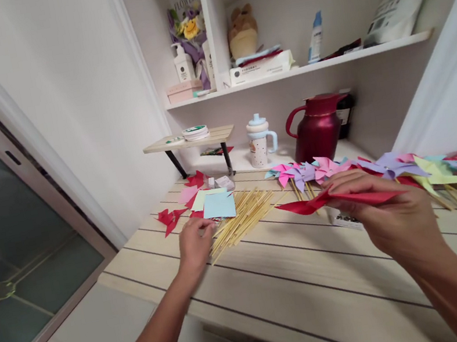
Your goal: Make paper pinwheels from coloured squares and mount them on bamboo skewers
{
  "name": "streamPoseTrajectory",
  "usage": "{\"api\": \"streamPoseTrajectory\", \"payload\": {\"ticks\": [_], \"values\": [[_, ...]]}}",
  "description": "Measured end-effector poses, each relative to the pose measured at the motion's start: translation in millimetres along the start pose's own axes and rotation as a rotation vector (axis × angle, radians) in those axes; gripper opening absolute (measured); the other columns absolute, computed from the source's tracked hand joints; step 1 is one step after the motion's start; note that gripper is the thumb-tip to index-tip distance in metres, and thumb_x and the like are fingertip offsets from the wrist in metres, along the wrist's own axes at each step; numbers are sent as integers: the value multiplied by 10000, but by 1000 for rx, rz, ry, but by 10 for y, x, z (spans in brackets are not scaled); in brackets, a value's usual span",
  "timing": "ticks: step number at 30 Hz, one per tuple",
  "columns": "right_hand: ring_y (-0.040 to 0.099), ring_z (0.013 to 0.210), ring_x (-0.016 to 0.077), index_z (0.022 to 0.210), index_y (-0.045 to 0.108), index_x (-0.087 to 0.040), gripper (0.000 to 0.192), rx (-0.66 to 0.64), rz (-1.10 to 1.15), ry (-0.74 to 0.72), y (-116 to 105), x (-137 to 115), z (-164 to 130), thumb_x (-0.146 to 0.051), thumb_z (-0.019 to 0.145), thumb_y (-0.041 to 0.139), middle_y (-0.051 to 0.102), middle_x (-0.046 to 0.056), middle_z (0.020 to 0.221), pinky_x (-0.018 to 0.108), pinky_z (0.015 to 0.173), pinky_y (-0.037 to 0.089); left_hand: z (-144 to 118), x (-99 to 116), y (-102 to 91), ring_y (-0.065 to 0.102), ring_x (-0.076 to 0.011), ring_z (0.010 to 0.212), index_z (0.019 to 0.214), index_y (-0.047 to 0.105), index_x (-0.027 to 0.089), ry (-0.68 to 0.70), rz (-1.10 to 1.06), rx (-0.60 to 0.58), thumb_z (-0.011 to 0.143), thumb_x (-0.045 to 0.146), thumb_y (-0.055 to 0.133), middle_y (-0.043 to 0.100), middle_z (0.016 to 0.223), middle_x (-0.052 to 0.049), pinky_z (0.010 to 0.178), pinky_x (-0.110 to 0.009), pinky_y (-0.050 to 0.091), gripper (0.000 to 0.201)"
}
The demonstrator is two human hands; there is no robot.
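Note:
My right hand point(395, 212) is raised over the right part of the table, its fingers pinching a red paper pinwheel point(305, 204) seen nearly edge-on. My left hand point(195, 241) is low over the table, beside a pile of thin wooden sticks point(247, 215). Its thumb and fingertips are pressed together near the edge of a light blue paper square point(219, 205); whatever is between them is too small to make out. Left of that hand lies a red folded paper piece point(169, 219). Partly behind my right hand is a small box of little dark pieces point(347, 219).
Finished pinwheels on sticks point(395, 165) line the table's right side, in several colours. Behind stand a red thermos jug point(316, 129) and a lidded cup point(259, 145). A small raised stand point(156, 146) holds round white rolls point(196, 133). A shelf point(388, 48) crosses above.

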State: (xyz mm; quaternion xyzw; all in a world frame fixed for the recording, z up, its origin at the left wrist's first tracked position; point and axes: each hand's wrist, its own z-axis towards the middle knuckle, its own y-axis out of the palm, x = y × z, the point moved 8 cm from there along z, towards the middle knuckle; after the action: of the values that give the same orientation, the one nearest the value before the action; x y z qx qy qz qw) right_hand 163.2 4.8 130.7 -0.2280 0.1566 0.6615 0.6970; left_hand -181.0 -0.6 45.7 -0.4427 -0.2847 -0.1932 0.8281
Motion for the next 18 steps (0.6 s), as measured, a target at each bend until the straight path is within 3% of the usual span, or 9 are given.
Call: {"api": "streamPoseTrajectory", "payload": {"ticks": [6, 10, 14, 18], "values": [[664, 880, 224, 854, 757, -293, 169, 11, -11, 10, -16, 9, -13, -139, 786, 768, 723, -3, 843, 406, 807, 519, 24, 435, 245, 615, -237, 946, 844, 757, 223, 247, 265, -224, 886, 199, 608, 725, 935, -65, 890, -377, 420, 156], [666, 891, 210, 826, 750, -295, 163, 46, -5, 27, -35, -2, -9, -138, 789, 769, 717, -14, 864, 395, 848, 518, 13, 568, 461, 613, -253, 931, 837, 761, 212, 331, 408, -342, 880, 226, 641, 705, 897, -78, 855, -381, 405, 128], [662, 871, 199, 810, 750, -292, 167, 63, 9, 21, -44, -36, 1, -129, 782, 772, 713, -20, 852, 387, 862, 514, 38, 594, 581, 612, -252, 925, 852, 756, 200, 357, 502, -369, 913, 241, 601, 691, 903, -86, 826, -372, 399, 171], [660, 852, 193, 799, 746, -290, 175, 98, 27, 49, -81, -13, 11, -118, 774, 771, 710, -25, 843, 369, 839, 515, 147, 603, 577, 606, -252, 888, 870, 752, 189, 344, 565, -316, 958, 232, 510, 673, 895, -100, 801, -378, 398, 261]]}}
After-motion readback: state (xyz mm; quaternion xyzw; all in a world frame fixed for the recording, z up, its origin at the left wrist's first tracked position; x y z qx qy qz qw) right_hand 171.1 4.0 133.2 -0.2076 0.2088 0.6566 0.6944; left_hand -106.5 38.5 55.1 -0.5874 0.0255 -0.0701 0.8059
